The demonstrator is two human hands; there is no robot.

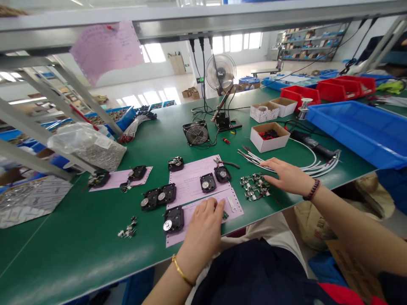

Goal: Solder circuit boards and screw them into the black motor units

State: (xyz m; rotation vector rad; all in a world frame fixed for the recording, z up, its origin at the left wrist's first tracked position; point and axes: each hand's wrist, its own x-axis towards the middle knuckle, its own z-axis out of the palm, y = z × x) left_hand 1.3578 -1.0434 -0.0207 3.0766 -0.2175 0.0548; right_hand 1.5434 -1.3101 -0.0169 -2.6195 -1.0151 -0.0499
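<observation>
black modules [173,219]: 8 | cardboard boxes [269,143]: 3 | pink sheets on table [190,184]: 3 | fans [220,71]: 2 | red bins [299,93]: seemingly 3

Lit brightly and evenly from overhead, with daylight blown out to white in the far windows [237,42] and glaring off the floor beyond the counter [79,245]. Cast only faint, soft shadows under the left hand [203,231]. Bowed by a wide lens toward the counter's left and right edges. Rendered the pink hanging sheet [106,48] above the far left corner soft, the counter's middle crisp.
</observation>
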